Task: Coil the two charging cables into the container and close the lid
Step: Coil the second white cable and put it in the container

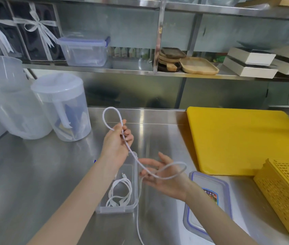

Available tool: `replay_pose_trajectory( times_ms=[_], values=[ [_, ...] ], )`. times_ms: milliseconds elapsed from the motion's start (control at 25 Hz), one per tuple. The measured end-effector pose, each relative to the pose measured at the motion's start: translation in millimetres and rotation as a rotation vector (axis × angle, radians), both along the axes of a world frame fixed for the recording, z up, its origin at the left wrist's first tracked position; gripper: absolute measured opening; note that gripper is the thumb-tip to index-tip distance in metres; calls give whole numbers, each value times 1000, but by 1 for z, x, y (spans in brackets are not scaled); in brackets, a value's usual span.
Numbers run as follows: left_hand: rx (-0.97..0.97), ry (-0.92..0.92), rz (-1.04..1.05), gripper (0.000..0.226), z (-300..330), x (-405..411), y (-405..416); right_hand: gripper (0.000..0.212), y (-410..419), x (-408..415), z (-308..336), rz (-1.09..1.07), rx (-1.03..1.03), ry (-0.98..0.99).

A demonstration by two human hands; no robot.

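Right hand (165, 175) palm-up, fingers loose under white cable (166, 171), left hand (118, 144) raised, pinching its loop

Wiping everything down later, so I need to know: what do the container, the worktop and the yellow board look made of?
Container: clear rigid plastic; the coiled cable shows through. Worktop: brushed stainless steel, judging by its dull streaky reflections. Yellow board: probably matte plastic; uniform colour, no grain.

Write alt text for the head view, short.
Above a steel counter, a person's left hand grips a loop of a white charging cable that runs across the open right hand and trails off the near edge. Below sits a clear container holding a coiled cable, its blue-rimmed lid lying beside it.
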State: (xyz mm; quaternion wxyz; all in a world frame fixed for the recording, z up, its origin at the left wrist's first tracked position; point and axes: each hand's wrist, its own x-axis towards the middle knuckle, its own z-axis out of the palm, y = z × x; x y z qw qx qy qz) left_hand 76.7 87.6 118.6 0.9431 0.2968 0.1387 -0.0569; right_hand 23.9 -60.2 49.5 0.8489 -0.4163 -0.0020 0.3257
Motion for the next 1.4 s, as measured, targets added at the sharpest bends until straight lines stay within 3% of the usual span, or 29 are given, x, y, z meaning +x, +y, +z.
replay_pose_trajectory(
  times_ms=[120, 280, 480, 600, 640, 760, 840, 960, 1160, 1280, 1400],
  values=[
    [-77, 16, 138, 23, -3, 7, 12, 50, -5, 2, 2, -199, -122, -9],
    [-73, -27, 276, 26, 11, 19, 24, 23, -3, -2, -5, -376, -373, -55],
    [34, -106, 375, 27, 28, 31, 32, 17, -17, -7, -1, -519, -1191, -675],
    [131, -115, 345, 24, 26, 30, 30, 23, -23, -3, 8, -196, -1615, -909],
    [180, -125, 344, 24, 23, 30, 28, 22, -22, -3, 12, -117, -1614, -953],
    [461, -174, 339, 24, 12, 27, 21, 22, -21, -6, 30, 40, -1299, -941],
    [541, -168, 270, 20, 5, 24, 20, 23, -23, -5, 40, 129, -1223, -937],
    [410, -142, 57, 22, -1, 16, 17, 14, -21, -3, 45, 197, -1323, -976],
    [365, -185, -186, 20, -1, 2, 3, 36, -19, -11, 53, 392, -1457, -942],
    [435, -183, -190, 19, -1, 1, -2, 21, -20, -17, 81, 196, -1287, -952],
    [550, -207, -192, 20, 1, -1, -8, 18, -18, -17, 105, -268, -1134, -1004]
  ],
)
